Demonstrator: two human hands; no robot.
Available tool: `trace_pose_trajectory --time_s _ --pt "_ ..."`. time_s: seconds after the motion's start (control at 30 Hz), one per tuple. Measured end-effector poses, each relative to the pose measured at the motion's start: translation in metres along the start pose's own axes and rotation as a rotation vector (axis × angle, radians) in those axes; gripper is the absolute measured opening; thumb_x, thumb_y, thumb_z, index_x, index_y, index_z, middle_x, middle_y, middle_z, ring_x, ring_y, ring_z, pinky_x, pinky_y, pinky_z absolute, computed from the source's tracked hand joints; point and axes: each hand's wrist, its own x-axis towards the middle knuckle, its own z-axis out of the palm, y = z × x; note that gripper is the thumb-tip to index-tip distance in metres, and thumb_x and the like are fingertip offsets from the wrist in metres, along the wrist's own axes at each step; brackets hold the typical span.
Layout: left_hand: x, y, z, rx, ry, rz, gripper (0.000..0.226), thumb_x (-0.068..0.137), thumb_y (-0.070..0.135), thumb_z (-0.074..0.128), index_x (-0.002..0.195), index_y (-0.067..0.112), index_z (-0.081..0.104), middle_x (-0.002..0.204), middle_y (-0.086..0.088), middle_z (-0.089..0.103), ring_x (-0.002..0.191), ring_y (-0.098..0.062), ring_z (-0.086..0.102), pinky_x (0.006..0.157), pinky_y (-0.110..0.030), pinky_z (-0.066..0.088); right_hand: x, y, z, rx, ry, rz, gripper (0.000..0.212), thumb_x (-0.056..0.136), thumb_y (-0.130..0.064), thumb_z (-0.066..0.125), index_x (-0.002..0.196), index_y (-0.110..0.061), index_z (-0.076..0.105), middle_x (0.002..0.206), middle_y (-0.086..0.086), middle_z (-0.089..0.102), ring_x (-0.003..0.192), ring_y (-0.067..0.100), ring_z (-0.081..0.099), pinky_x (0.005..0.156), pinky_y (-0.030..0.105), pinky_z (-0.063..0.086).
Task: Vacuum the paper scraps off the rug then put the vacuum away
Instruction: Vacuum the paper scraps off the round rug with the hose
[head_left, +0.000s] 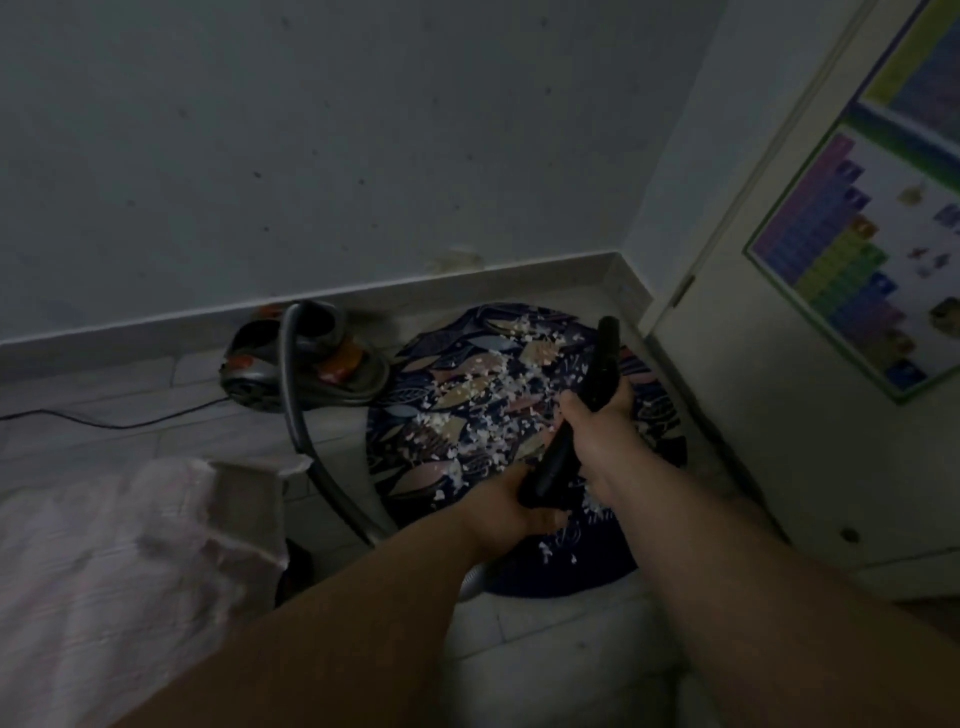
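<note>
Grey wall (311, 156), tiled floor (156, 395), dark rug (597, 564) — paper scraps (483, 384)

Visible body parts, all bare: left forearm (363, 603), right forearm (727, 525), left hand (511, 506), right hand (597, 415). The left hand is located at the near edge of the round dark-blue leaf-patterned rug (405, 467); the right hand is further in, toward the rug's right side. Both forearms are uncovered along their whole visible length — dim light hides finer detail.
</note>
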Motion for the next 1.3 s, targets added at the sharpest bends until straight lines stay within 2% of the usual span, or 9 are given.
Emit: trace_pose_trajectory --time_s 0.17,0.33,0.53,0.63,0.83,0.97,1.07,1.23,1.3 --pt "0.021 -0.051 0.011 0.036 -0.024 -0.073 0.049 0.084 0.031 0.069 0.126 0.021 0.046 0.120 -0.001 0.054 0.106 -0.018 0.052 0.088 -0.028 0.042 0.013 0.057 0.005 0.029 -0.009 0.068 0.071 0.096 -0.031 0.061 0.145 -0.051 0.014 0.125 0.016 0.060 0.095 0.033 0.064 0.089 0.056 0.054" --pt "0.042 -0.082 0.051 -0.081 -0.008 -0.162 0.054 0.087 0.027 0.066 0.133 0.019 0.040 0.108 0.003 0.053 0.095 -0.016 0.056 0.078 -0.028 0.047 0.031 0.112 -0.010 -0.095 -0.143 0.156 0.092 0.094 -0.029 0.065 0.151 -0.049 -0.004 0.150 0.005 0.039 0.124 0.035 0.050 0.104 0.055 0.042" --pt "0.089 -0.122 0.117 -0.052 0.053 -0.216 0.037 0.085 0.021 0.068 0.110 0.019 0.041 0.089 0.006 0.052 0.069 -0.006 0.051 0.055 -0.013 0.044 0.076 0.188 -0.043 -0.091 -0.111 0.175 0.086 0.099 -0.025 0.057 0.150 -0.049 -0.008 0.117 0.012 0.061 0.092 0.031 0.065 0.085 0.053 0.055" --pt "0.120 -0.157 0.148 -0.068 0.028 -0.245 0.052 0.079 0.018 0.073 0.121 0.014 0.043 0.107 -0.008 0.059 0.083 -0.022 0.062 0.073 -0.035 0.054 0.100 0.231 -0.060 -0.058 -0.042 0.196 0.084 0.099 -0.025 0.056 0.150 -0.048 -0.007 0.124 0.018 0.058 0.085 0.030 0.062 0.079 0.048 0.056" --pt "0.157 -0.226 0.183 0.141 -0.116 -0.203 0.048 0.083 0.023 0.070 0.125 0.014 0.047 0.109 -0.009 0.064 0.081 -0.016 0.060 0.073 -0.030 0.052 0.120 0.325 -0.078 0.002 0.087 0.244 0.081 0.100 -0.019 0.054 0.154 -0.040 -0.003 0.115 0.011 0.056 0.073 0.021 0.059 0.060 0.036 0.051" --pt "0.159 -0.253 0.191 0.157 -0.178 -0.172 0.041 0.084 0.022 0.070 0.120 0.010 0.055 0.097 -0.009 0.065 0.078 -0.015 0.058 0.078 -0.032 0.052 0.117 0.357 -0.080 -0.003 0.152 0.269 0.081 0.100 -0.026 0.055 0.156 -0.033 -0.004 0.149 0.011 0.036 0.115 0.035 0.051 0.090 0.046 0.050" --pt "0.165 -0.268 0.198 0.126 -0.172 -0.154 0.045 0.082 0.026 0.071 0.120 0.014 0.052 0.096 -0.006 0.066 0.080 -0.012 0.059 0.073 -0.028 0.051 0.129 0.375 -0.085 -0.019 0.162 0.266 0.082 0.099 -0.027 0.056 0.156 -0.032 -0.002 0.153 0.014 0.032 0.125 0.036 0.045 0.092 0.044 0.045" --pt "0.181 -0.288 0.216 0.106 -0.113 -0.160 0.045 0.080 0.031 0.072 0.119 0.020 0.052 0.097 -0.004 0.066 0.081 -0.013 0.060 0.073 -0.030 0.052 0.150 0.405 -0.097 -0.033 0.123 0.303 0.079 0.100 -0.029 0.053 0.157 -0.026 -0.002 0.152 0.016 0.034 0.118 0.034 0.049 0.081 0.036 0.043" --pt "0.182 -0.295 0.228 0.138 -0.072 -0.167 0.044 0.080 0.033 0.071 0.119 0.021 0.052 0.096 -0.003 0.067 0.080 -0.012 0.060 0.071 -0.028 0.051 0.153 0.416 -0.102 -0.010 0.091 0.302 0.077 0.101 -0.028 0.052 0.157 -0.025 0.000 0.150 0.014 0.036 0.094 0.025 0.055 0.071 0.031 0.046"
